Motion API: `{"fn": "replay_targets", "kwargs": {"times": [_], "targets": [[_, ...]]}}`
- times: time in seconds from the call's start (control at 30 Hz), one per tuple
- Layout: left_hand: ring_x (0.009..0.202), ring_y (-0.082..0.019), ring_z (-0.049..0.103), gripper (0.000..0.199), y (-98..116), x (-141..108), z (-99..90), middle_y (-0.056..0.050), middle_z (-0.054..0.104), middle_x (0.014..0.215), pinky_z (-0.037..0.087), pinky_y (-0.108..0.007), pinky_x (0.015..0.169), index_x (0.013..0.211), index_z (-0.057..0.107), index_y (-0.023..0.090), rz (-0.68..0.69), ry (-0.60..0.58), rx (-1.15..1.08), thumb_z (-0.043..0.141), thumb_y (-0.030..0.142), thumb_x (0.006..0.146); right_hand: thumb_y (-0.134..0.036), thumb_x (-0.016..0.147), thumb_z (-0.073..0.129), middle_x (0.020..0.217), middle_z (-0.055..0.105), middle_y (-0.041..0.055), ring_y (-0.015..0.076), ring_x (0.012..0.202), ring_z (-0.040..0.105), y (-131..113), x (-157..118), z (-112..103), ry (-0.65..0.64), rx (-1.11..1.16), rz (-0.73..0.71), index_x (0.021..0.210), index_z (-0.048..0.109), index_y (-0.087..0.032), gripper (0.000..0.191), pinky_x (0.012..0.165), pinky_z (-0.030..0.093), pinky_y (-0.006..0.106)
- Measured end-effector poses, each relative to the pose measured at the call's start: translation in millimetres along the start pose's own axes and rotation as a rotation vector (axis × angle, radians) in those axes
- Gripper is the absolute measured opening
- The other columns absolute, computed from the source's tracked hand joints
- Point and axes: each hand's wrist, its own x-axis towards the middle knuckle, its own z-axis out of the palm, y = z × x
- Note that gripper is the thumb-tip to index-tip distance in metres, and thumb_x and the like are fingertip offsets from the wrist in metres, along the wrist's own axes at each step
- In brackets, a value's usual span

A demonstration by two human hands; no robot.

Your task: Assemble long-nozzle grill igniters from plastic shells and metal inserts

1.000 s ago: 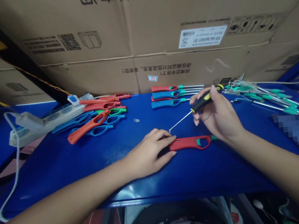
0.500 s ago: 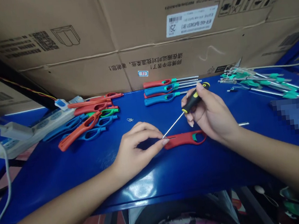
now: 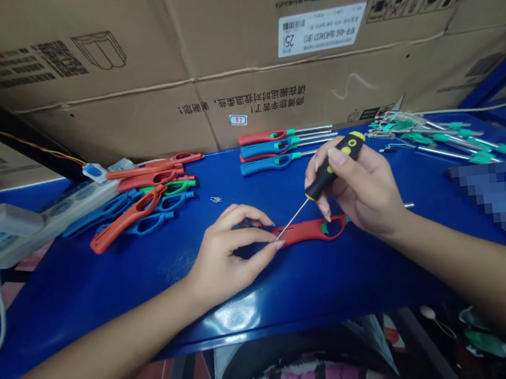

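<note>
1. Fingers of the right hand [image 3: 366,195] are wrapped around the screwdriver [image 3: 333,170]; those of the left hand [image 3: 224,256] are gathered at its tip, whether anything is pinched there being indiscernible.
2. The lighter [image 3: 305,232] is laid on the table [image 3: 335,283], between the hands.
3. It can be expected to be light, stiff and slick, best held by its broad handle.
4. A red body, green trigger [image 3: 324,229] and silver tube [image 3: 409,205], partly hidden by the right hand, are shown.
</note>
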Motion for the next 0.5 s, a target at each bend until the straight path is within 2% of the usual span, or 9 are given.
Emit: {"fn": "replay_targets", "kwargs": {"times": [0.13,0.2,0.23,0.33,0.4,0.47,0.5], "targets": [[0.093,-0.018,0.064,0.006,0,-2,2.0,-0.005,0.07,0.099,0.051,-0.036,0.086,0.085,0.079,0.021,0.006,-0.173,-0.003,0.074,0.016,0.086,-0.04,0.096,0.063,0.081,0.067,-0.0002,0.0092,0.046,0.059,-4,-8,-1,-0.204,-0.111,0.003,0.097,0.058,-0.021,0.019,0.041,0.051,0.023],[0.096,-0.02,0.064,0.008,0,-4,4.6,-0.006,0.07,0.102,0.051,-0.038,0.089,0.086,0.079,0.022,-0.008,-0.244,-0.015,0.073,0.017,0.086,-0.037,0.094,0.066,0.082,0.067,-0.0007,0.0085,0.046,0.059,-3,-13,0,-0.246,-0.191,-0.004,0.108,0.059,-0.023,0.021,0.042,0.051,0.023],[0.098,-0.021,0.064,0.007,1,-5,6.2,-0.006,0.07,0.104,0.051,-0.039,0.09,0.086,0.078,0.022,-0.017,-0.264,-0.024,0.073,0.017,0.086,-0.035,0.092,0.069,0.082,0.067,-0.0013,0.0086,0.047,0.059,-2,-16,1,-0.239,-0.232,-0.023,0.115,0.059,-0.025,0.028,0.043,0.052,0.023],[0.098,-0.021,0.063,0.006,1,-6,10.9,-0.007,0.069,0.103,0.051,-0.039,0.089,0.085,0.078,0.022,-0.046,-0.288,-0.053,0.073,0.018,0.085,-0.025,0.081,0.081,0.09,0.068,-0.0013,0.0116,0.058,0.065,4,-22,3,-0.144,-0.334,-0.18,0.13,0.056,-0.032,0.056,0.05,0.057,0.025],[0.096,-0.02,0.062,0.006,1,-6,12.5,-0.006,0.068,0.102,0.052,-0.038,0.087,0.085,0.078,0.022,-0.063,-0.293,-0.065,0.073,0.019,0.085,-0.019,0.076,0.084,0.105,0.069,0.0006,0.0143,0.069,0.069,9,-23,4,-0.125,-0.375,-0.331,0.131,0.056,-0.036,0.063,0.058,0.06,0.028],[0.095,-0.02,0.061,0.005,0,-5,12.5,-0.006,0.067,0.101,0.052,-0.037,0.086,0.085,0.078,0.022,-0.074,-0.283,-0.063,0.074,0.019,0.086,-0.015,0.076,0.082,0.113,0.066,0.0009,0.0164,0.077,0.07,12,-23,5,-0.198,-0.384,-0.443,0.135,0.053,-0.039,0.069,0.063,0.062,0.031],[0.095,-0.02,0.061,0.005,0,-5,12.1,-0.006,0.067,0.101,0.051,-0.037,0.086,0.085,0.078,0.022,-0.075,-0.277,-0.06,0.074,0.019,0.085,-0.013,0.077,0.08,0.113,0.065,0.0006,0.017,0.079,0.07,12,-23,5,-0.253,-0.383,-0.452,0.139,0.049,-0.041,0.074,0.065,0.062,0.033]]}}
